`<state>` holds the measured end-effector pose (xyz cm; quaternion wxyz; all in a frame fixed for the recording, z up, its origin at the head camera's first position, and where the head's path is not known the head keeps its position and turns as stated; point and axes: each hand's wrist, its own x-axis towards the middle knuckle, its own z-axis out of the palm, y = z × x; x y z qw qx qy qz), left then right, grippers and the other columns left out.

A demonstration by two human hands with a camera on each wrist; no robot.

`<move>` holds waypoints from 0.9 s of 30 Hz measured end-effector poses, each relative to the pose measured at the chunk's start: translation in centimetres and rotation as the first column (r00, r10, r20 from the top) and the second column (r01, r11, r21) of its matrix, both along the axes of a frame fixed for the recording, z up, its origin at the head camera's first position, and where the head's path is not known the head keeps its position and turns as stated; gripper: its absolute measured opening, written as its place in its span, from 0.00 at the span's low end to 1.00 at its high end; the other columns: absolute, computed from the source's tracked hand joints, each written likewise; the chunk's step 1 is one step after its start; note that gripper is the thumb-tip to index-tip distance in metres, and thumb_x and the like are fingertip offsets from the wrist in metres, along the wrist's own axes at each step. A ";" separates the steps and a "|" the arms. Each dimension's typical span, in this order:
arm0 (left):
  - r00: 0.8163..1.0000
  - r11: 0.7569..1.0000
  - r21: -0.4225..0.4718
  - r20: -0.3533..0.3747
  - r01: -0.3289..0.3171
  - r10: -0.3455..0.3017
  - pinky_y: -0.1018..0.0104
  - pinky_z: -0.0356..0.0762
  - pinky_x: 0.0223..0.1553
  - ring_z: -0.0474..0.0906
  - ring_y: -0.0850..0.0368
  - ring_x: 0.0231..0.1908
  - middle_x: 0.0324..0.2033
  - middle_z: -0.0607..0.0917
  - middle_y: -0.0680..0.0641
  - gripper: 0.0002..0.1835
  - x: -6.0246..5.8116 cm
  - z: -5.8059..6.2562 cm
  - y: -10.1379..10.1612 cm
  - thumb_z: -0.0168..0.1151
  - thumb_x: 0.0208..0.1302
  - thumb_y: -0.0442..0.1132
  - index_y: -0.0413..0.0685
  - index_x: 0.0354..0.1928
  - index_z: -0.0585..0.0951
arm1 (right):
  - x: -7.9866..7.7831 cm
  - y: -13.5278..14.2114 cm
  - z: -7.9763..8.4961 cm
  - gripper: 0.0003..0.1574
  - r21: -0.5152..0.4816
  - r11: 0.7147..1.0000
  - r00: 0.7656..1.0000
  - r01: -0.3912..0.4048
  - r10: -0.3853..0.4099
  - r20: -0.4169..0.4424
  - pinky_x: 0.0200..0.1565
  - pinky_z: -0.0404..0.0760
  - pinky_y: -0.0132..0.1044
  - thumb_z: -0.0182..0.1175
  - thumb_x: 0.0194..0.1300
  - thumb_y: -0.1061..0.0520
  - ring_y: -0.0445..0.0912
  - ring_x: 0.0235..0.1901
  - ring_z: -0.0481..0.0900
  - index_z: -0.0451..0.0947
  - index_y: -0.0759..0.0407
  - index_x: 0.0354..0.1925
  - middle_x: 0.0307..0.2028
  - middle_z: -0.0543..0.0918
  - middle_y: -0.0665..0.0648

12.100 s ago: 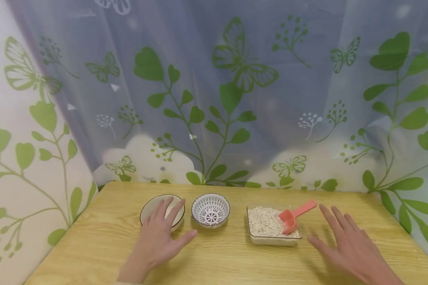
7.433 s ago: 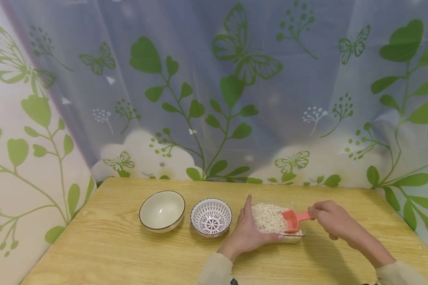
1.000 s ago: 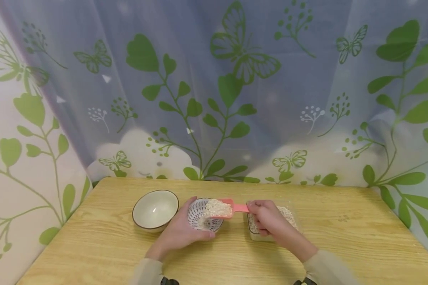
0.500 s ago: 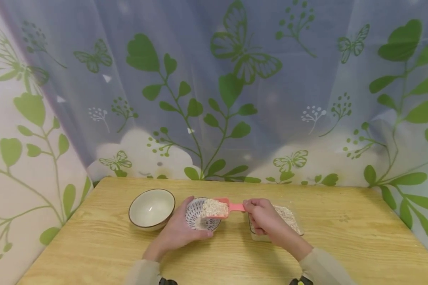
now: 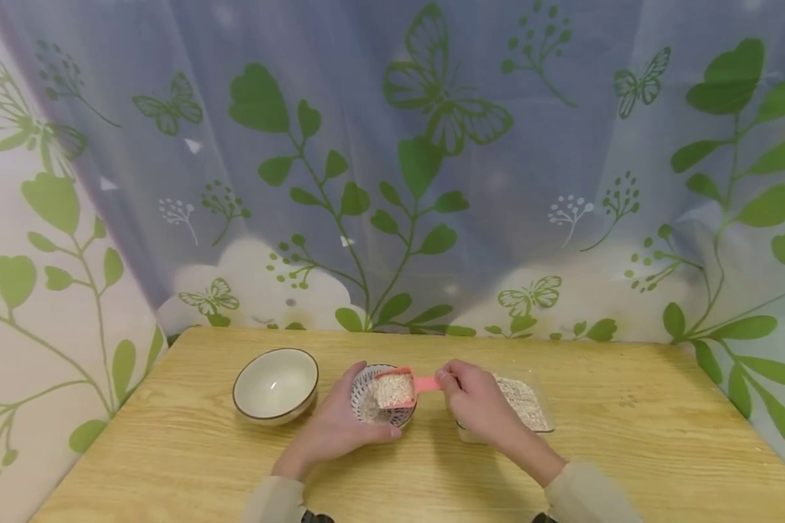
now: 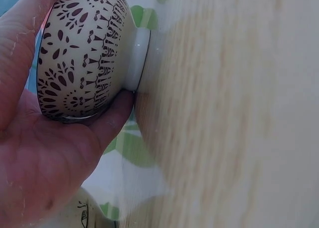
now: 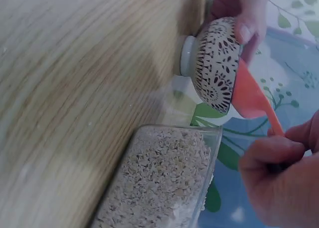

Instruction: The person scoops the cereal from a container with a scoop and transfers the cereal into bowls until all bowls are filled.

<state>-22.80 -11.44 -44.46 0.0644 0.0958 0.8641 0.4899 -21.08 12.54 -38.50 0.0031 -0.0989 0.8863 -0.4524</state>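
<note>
My left hand [image 5: 342, 425] holds a small patterned bowl [image 6: 82, 53], thumb on the near side and fingers around the far side. Its foot is at the table; I cannot tell whether it is lifted. Pinched by its handle in my right hand [image 5: 476, 401], a coral-red scoop [image 5: 425, 383] lies over the bowl's opening, its cup heaped with oats [image 5: 392, 391]. The right wrist view shows the scoop [image 7: 251, 96] at the bowl's rim. Beneath and behind the right hand stands a rectangular glass container [image 7: 219, 138] of oats, partly hidden in the head view.
To the left of the patterned bowl, a larger cream bowl [image 5: 276, 385] with a dark rim stands on the wooden table [image 5: 628, 450]. Behind the table hangs a curtain [image 5: 471, 196] printed with leaves and butterflies.
Long before, both hands were spread; later the left held the glass container while the right gripped the scoop in the oats. Over the last half second the scoop has turned slightly above the patterned bowl.
</note>
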 end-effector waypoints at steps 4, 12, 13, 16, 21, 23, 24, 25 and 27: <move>1.000 1.000 0.012 0.005 0.007 -0.007 0.31 0.63 0.71 0.66 0.38 0.72 0.75 0.66 0.38 0.70 -0.1 -0.1 0.0 0.86 0.38 0.57 0.50 0.81 0.52 | 0.2 -0.4 -0.6 0.08 0.311 0.949 0.937 -0.046 0.149 -0.316 0.21 0.66 0.28 0.55 0.77 0.59 0.36 0.18 0.63 0.78 0.57 0.38 0.21 0.74 0.47; 1.000 1.000 0.019 0.017 0.015 -0.015 0.31 0.64 0.70 0.67 0.38 0.71 0.74 0.66 0.37 0.70 -0.1 -0.1 0.0 0.86 0.39 0.56 0.51 0.81 0.52 | 0.9 -0.4 -0.7 0.08 0.705 0.706 0.743 0.068 0.436 -0.509 0.15 0.58 0.24 0.63 0.73 0.54 0.35 0.14 0.55 0.77 0.56 0.36 0.21 0.72 0.46; 1.000 1.000 0.021 0.018 0.015 -0.015 0.32 0.64 0.70 0.67 0.38 0.71 0.74 0.66 0.38 0.70 -0.1 -0.1 0.0 0.86 0.39 0.56 0.51 0.81 0.52 | 1.0 -0.4 -0.5 0.09 0.732 0.679 0.757 0.055 0.449 -0.474 0.15 0.57 0.24 0.62 0.74 0.53 0.36 0.15 0.55 0.77 0.56 0.36 0.20 0.70 0.46; 1.000 0.999 0.028 0.015 0.020 -0.020 0.32 0.64 0.71 0.67 0.39 0.71 0.74 0.67 0.38 0.69 0.0 0.0 0.0 0.85 0.40 0.55 0.51 0.81 0.52 | 1.2 -0.5 -0.3 0.08 0.790 0.612 0.774 0.035 0.483 -0.409 0.15 0.57 0.24 0.60 0.75 0.54 0.36 0.16 0.58 0.77 0.57 0.38 0.21 0.72 0.47; 0.999 0.998 0.047 0.007 0.035 -0.035 0.33 0.66 0.70 0.68 0.38 0.70 0.72 0.68 0.36 0.69 0.1 0.2 0.0 0.85 0.41 0.53 0.48 0.81 0.52 | 1.5 -0.3 -0.6 0.07 0.849 0.508 0.685 0.142 0.569 -0.455 0.15 0.60 0.23 0.65 0.68 0.60 0.37 0.19 0.72 0.77 0.57 0.42 0.29 0.80 0.49; 0.999 0.998 0.055 0.006 0.040 -0.040 0.32 0.66 0.69 0.69 0.38 0.69 0.72 0.68 0.37 0.69 0.1 0.2 0.0 0.85 0.41 0.53 0.48 0.81 0.51 | 1.6 -0.1 -0.7 0.10 0.853 0.487 0.651 0.189 0.588 -0.480 0.15 0.61 0.24 0.66 0.66 0.61 0.38 0.20 0.75 0.76 0.57 0.44 0.31 0.81 0.49; 0.999 0.998 0.057 0.004 0.041 -0.042 0.32 0.67 0.69 0.69 0.38 0.69 0.72 0.69 0.37 0.69 0.0 0.2 0.0 0.85 0.41 0.53 0.48 0.81 0.51 | 1.6 0.0 -0.8 0.10 0.850 0.485 0.640 0.205 0.591 -0.491 0.15 0.62 0.24 0.66 0.66 0.61 0.38 0.21 0.76 0.76 0.57 0.44 0.32 0.82 0.50; 0.999 0.997 0.058 0.002 0.044 -0.045 0.32 0.67 0.69 0.69 0.38 0.69 0.72 0.69 0.37 0.69 0.0 0.1 0.0 0.85 0.40 0.52 0.49 0.81 0.51 | 1.7 0.0 -0.7 0.10 0.845 0.488 0.633 0.216 0.589 -0.502 0.15 0.64 0.24 0.66 0.65 0.62 0.39 0.22 0.77 0.76 0.57 0.44 0.33 0.82 0.50; 0.999 0.997 0.059 -0.001 0.048 -0.048 0.31 0.66 0.69 0.69 0.38 0.69 0.72 0.69 0.38 0.69 -0.1 0.1 -0.1 0.85 0.40 0.52 0.50 0.81 0.51 | 1.7 0.2 -0.7 0.11 0.831 0.508 0.628 0.225 0.576 -0.522 0.16 0.67 0.25 0.65 0.65 0.62 0.40 0.24 0.78 0.76 0.57 0.45 0.34 0.82 0.50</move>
